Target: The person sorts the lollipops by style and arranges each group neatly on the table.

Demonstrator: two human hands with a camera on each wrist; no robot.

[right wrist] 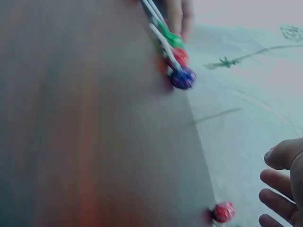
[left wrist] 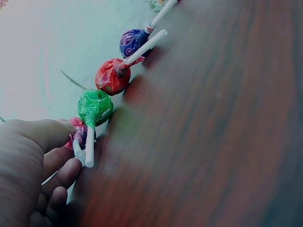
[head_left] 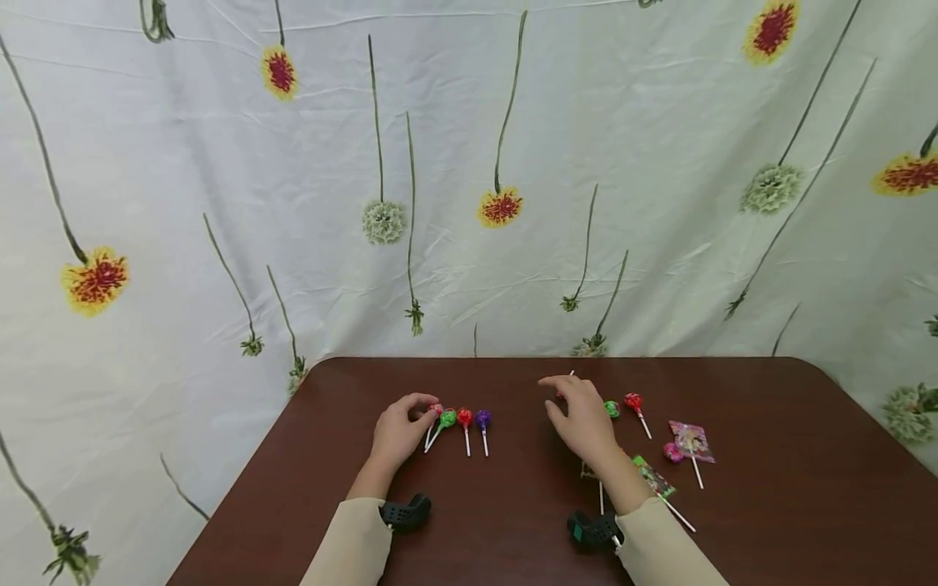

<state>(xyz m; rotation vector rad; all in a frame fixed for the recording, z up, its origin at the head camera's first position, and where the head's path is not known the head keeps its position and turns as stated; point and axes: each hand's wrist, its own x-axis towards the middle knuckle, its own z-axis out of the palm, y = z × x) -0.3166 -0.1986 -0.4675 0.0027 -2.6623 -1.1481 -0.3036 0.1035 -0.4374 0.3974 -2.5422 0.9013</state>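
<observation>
A row of wrapped lollipops lies on the brown table, left of centre in the head view. My left hand is at the row's left end, thumb and fingers pinching a pink lollipop. Right beside it is a green lollipop, its stick slanting close to the pink one's. A red lollipop and a purple lollipop follow to the right, sticks toward me. My right hand hovers over the table with fingers spread and nothing held. Close to its fingers lies another red lollipop, mostly hidden in the head view.
Right of my right hand are a green lollipop, a red lollipop and a pink lollipop beside a pink packet. A green packet is partly behind my right forearm. A flowered cloth hangs behind the table.
</observation>
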